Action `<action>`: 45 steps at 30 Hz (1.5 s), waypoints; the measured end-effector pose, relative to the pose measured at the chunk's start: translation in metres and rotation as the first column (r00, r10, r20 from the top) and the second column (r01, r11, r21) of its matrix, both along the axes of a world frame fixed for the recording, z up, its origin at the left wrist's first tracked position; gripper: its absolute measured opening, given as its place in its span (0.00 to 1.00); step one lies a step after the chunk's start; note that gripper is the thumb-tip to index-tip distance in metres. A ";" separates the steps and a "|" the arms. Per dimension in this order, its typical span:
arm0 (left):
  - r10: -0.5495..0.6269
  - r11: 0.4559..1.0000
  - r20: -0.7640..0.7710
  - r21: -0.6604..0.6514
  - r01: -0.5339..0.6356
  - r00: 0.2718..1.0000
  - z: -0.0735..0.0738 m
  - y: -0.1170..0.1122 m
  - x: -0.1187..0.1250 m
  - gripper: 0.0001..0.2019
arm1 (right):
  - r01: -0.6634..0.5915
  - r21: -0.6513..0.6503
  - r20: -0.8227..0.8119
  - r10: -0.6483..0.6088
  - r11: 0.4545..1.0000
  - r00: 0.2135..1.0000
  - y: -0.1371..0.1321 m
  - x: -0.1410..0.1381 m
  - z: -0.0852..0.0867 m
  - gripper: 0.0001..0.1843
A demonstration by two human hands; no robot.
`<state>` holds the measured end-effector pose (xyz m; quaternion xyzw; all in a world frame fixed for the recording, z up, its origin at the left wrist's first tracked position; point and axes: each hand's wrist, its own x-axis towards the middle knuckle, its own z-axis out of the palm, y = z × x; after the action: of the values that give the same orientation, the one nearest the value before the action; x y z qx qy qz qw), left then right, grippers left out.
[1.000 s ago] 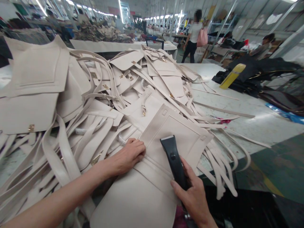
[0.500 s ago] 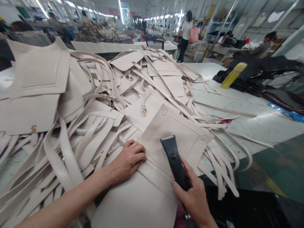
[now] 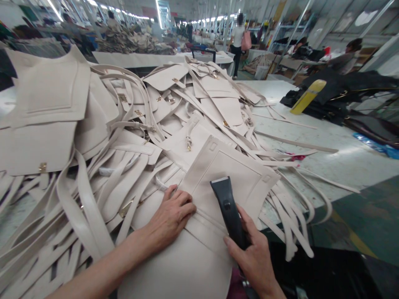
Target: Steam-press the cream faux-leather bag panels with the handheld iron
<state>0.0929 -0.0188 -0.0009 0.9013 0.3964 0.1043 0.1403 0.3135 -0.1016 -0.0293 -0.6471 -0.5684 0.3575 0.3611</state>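
A black cordless hair clipper point(image 3: 229, 207) is in my right hand point(image 3: 257, 253), its metal blade end pointing up and away from me. The clipper is over a beige leather bag panel point(image 3: 237, 160) with a stitched rectangle and small slots at its corners. My left hand point(image 3: 174, 214) has its fingers curled on the panel's folded seam, at the left side; the fingertips are partly hidden. Nearer to me a smooth rounded beige flap point(image 3: 181, 265) of the same piece hangs toward my lap.
A big heap of beige bag pieces point(image 3: 174, 116) with straps and gold clasps covers much of the white table point(image 3: 330, 170). At the right lie a yellow tube-like object point(image 3: 308, 97) and black bags point(image 3: 352, 93). A person with a pink bag point(image 3: 246, 40) stands in the background.
My left hand has slid slightly to the right and toward me along the seam. The clipper and my right hand have stayed nearly in place. The person in the background has moved left.
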 end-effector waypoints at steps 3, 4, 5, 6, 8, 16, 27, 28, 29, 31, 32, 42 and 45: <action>-0.004 1.000 -0.037 0.027 0.005 0.999 -0.003 -0.001 0.001 0.12 | 0.010 0.023 -0.002 -0.010 1.000 1.000 0.000 -0.001 0.000 0.34; -0.010 1.000 -0.043 0.028 0.011 0.999 -0.004 -0.002 0.001 0.13 | 0.011 0.029 -0.004 -0.011 1.000 1.000 0.000 -0.001 0.000 0.34; -0.015 1.000 -0.038 0.021 0.016 0.999 -0.003 -0.002 0.000 0.12 | 0.011 0.034 -0.007 -0.011 0.999 1.000 0.000 -0.001 0.000 0.33; -0.016 1.000 -0.020 0.009 0.016 1.000 -0.002 -0.004 -0.001 0.11 | 0.012 0.039 -0.008 -0.012 0.999 1.000 0.000 -0.001 0.000 0.33; 0.050 0.999 0.062 -0.003 -0.050 0.997 0.003 -0.008 -0.006 0.09 | 0.011 0.060 -0.006 -0.010 0.998 1.000 0.000 0.000 0.000 0.33; 0.565 0.821 0.155 -0.207 -0.532 0.811 0.011 -0.026 -0.024 0.25 | 0.020 0.137 -0.055 -0.012 0.990 0.998 -0.008 0.001 0.004 0.32; 0.864 0.440 0.333 -0.865 -0.242 0.378 0.031 -0.016 0.012 0.30 | 0.070 0.070 -0.211 -0.054 0.995 0.976 -0.020 -0.006 0.013 0.32; 0.875 0.419 0.348 -0.892 -0.168 0.338 0.033 -0.020 0.011 0.30 | 0.057 0.064 -0.227 -0.041 0.996 0.973 -0.023 -0.003 0.017 0.32; 0.882 0.405 0.356 -0.907 -0.113 0.308 0.034 -0.024 0.010 0.30 | 0.041 0.048 -0.241 -0.028 0.998 0.970 -0.027 0.001 0.022 0.33; 0.891 0.404 0.369 -0.911 -0.087 0.265 0.035 -0.032 0.006 0.30 | -0.019 -0.019 -0.263 0.013 1.000 0.965 -0.035 0.012 0.034 0.34; 0.889 0.418 0.385 -0.903 -0.097 0.249 0.035 -0.035 0.005 0.30 | -0.060 -0.062 -0.276 0.040 0.996 0.960 -0.039 0.018 0.041 0.35; 0.814 0.535 0.521 -0.845 0.018 0.257 0.034 -0.050 0.006 0.38 | -0.453 -0.183 -0.643 0.242 0.872 0.726 -0.044 0.004 0.086 0.34; 0.798 0.559 0.560 -0.826 0.073 0.222 0.030 -0.048 0.001 0.40 | -0.433 -0.220 -0.613 0.222 0.874 0.758 -0.035 -0.011 0.088 0.34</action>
<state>0.0941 -0.0672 0.0287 0.3935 0.4713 0.4633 0.6390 0.3025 -0.1370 0.0592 -0.4518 -0.4673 0.6873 0.3242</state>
